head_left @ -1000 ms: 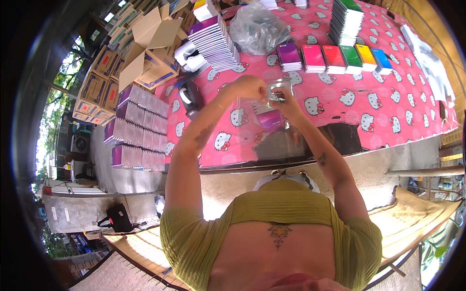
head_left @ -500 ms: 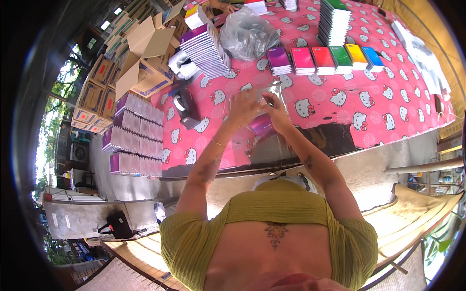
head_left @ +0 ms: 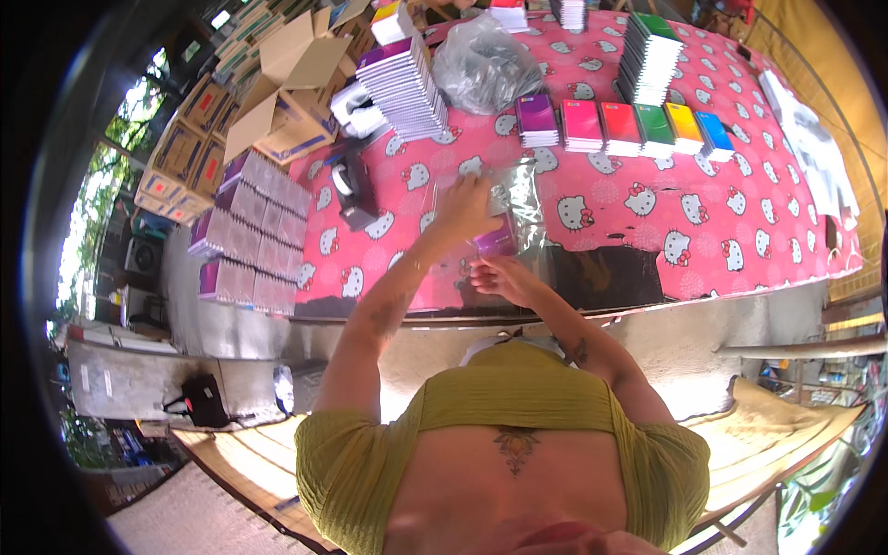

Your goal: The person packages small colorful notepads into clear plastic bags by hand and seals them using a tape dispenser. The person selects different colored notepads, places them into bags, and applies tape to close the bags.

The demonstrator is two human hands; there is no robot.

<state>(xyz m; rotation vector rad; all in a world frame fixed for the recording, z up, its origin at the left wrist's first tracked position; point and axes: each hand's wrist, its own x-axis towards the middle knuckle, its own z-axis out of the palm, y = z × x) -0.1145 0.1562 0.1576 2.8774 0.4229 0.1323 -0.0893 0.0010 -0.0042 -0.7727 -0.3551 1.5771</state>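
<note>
A clear plastic bag (head_left: pixel 527 208) lies on the table in front of me, with a purple notebook (head_left: pixel 497 239) in or under it. My left hand (head_left: pixel 465 208) rests over the bag's left part, fingers stretched forward and holding nothing. At the near edge of the notebook is my right hand (head_left: pixel 504 279), its fingers curled together and pointing left. Whatever is between those fingers is too small to make out. A black tape dispenser (head_left: pixel 354 192) stands to the left of my left hand.
Beyond the bag stand short stacks of coloured notebooks (head_left: pixel 620 129) in a row. A tall purple stack (head_left: pixel 400 88), a crumpled plastic bag (head_left: pixel 486 65) and a tall green stack (head_left: pixel 647 60) stand farther back. Wrapped notebook stacks (head_left: pixel 254 236) and an open carton (head_left: pixel 296 120) are at the left.
My right hand has come from the bag's far edge back to the near edge of the notebook. The left hand stays over the bag, now flatter. The view has shifted slightly.
</note>
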